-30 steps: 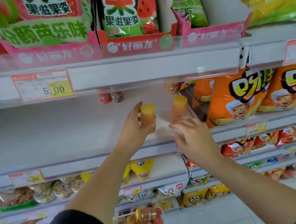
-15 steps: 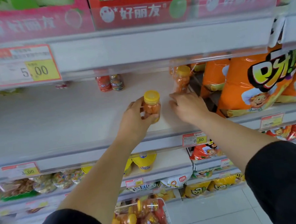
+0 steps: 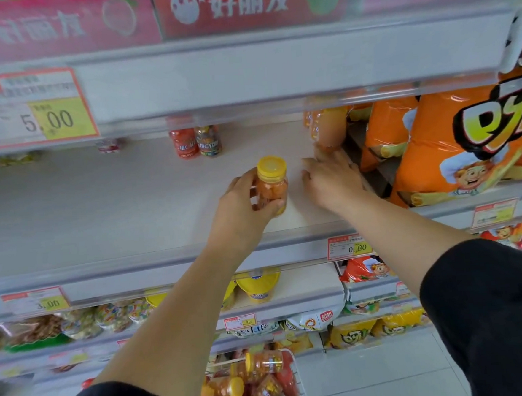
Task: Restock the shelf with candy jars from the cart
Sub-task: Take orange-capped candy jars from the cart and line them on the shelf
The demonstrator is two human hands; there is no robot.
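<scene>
My left hand [image 3: 241, 202] grips a clear candy jar [image 3: 270, 184] with a yellow lid and orange candy, held upright near the front of the pale shelf [image 3: 100, 209]. My right hand [image 3: 332, 177] reaches further back on the shelf, its fingers stretched to a second orange jar [image 3: 327, 128] that is blurred and stands against the shelf's right divider. Whether the fingers grip that jar or only touch it is unclear. Below, a wire cart [image 3: 294, 378] holds several more yellow-lidded jars [image 3: 263, 364].
Two small bottles [image 3: 195, 142] stand at the back of the shelf. Large orange snack bags [image 3: 454, 153] fill the bay to the right. An upper shelf edge with a 5.00 price tag [image 3: 31, 108] overhangs. Lower shelves carry snack packs.
My view has moved closer and lower. My left hand has set its jar lower towards the shelf, and my right hand has pushed deeper back towards the second jar.
</scene>
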